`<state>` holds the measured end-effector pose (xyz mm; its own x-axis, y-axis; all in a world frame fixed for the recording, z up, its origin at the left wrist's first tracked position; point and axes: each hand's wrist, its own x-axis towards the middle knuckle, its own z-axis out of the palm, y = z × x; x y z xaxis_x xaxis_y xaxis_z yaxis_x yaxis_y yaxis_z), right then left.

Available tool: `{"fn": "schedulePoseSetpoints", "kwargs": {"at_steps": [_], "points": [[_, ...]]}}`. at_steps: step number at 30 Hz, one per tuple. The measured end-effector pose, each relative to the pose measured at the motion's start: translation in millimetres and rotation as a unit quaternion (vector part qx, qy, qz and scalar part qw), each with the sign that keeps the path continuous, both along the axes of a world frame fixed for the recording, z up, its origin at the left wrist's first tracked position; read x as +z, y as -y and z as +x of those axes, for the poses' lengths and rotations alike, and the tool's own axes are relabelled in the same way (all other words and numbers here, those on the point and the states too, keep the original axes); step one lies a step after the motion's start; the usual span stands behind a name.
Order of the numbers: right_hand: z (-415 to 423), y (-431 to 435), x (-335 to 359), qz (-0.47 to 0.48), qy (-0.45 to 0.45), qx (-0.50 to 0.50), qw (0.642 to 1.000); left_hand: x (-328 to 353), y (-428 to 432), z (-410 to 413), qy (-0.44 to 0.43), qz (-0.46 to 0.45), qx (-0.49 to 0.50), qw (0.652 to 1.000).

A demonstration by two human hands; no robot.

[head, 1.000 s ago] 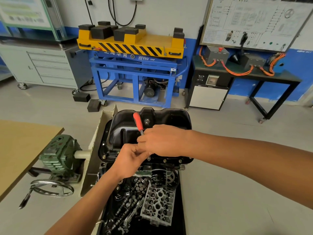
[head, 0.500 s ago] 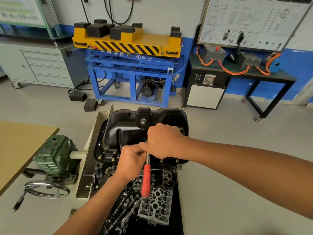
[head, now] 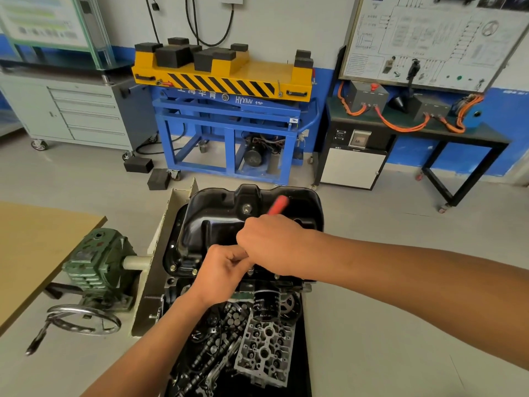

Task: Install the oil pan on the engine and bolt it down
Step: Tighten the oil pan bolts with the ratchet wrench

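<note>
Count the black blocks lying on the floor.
2. One block lies near a caster of the grey cabinet; the other block sits just nearer the camera, beside a wheel of the blue stand. Others may be hidden behind the stand.

Grey workshop floor carries it all. The cream engine stand, with green gearbox and handwheel, holds the engine. At its near end, a black tray is heaped with a cylinder head and camshafts. Further back, two black rubber blocks lie beside the blue lift trolley.
</note>
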<state>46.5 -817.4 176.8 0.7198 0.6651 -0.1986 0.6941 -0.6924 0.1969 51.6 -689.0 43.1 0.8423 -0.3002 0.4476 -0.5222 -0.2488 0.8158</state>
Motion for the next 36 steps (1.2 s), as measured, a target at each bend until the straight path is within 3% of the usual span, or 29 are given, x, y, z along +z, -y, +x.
{"fn": "schedulePoseSetpoints", "kwargs": {"at_steps": [7, 11, 19, 25, 29, 36], "points": [[17, 7, -3, -0.055, 0.034, 0.169, 0.983, 0, -5, -1, -0.036, -0.01, -0.011, 0.999], [18, 12, -4, -0.072, 0.049, 0.195, 0.977, 0, -3, -1, -0.055, -0.037, -0.014, 0.998], [-2, 5, -8, -0.099, 0.133, 0.13, 0.978, -5, -3, -2, -0.036, -0.057, 0.014, 0.998], [3, 7, -16, 0.025, 0.066, -0.025, 0.997, -13, -1, 3, -0.047, -0.069, 0.026, 0.996], [11, 7, -19, 0.115, 0.001, -0.14, 0.983, -13, 3, 4, -0.046, -0.086, 0.037, 0.995], [19, 11, -9, 0.091, 0.005, -0.09, 0.992, -12, 0, 11, -0.027, -0.053, 0.035, 0.998]]}}
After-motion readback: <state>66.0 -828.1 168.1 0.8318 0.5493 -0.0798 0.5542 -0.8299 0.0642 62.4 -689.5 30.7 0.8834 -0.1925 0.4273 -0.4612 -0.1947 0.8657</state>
